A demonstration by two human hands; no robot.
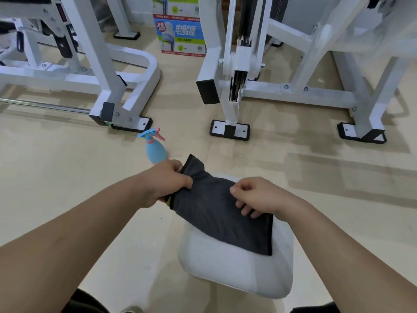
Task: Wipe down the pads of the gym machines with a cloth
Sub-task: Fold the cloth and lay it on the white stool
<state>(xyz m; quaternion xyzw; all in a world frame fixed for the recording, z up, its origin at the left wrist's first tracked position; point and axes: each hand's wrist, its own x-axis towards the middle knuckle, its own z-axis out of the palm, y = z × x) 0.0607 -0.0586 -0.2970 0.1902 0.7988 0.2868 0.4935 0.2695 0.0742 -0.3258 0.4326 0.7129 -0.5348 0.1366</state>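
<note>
1. The person stands over a white pad. Both bare forearms reach forward and down to it, coming in from the two lower corners of the view.
2. A dark grey cloth lies over the far part of the pad. Its near corner rests flat on the white surface. Its far corner sticks out past the pad's far edge, above the floor.
3. The left hand is at the far left side of the cloth. Its fingers are curled tight with the fabric bunched inside them, so this hand grips the cloth. The wrist is almost in one line with the forearm.
4. The right hand is at the right side of the cloth, knuckles up. The thumb points to the left and the fingers are bent under, with their tips on the fabric near its right edge. It pinches the cloth there, but how much fabric is under the fingers is hidden.
5. The two hands are apart, and the cloth spreads between them.
6. A blue spray bottle with a pink trigger stands upright on the beige floor, just beyond the left hand.
7. Farther back, white machine frames stand on black-edged foot plates. Between them, printed cartons are stacked.
</note>
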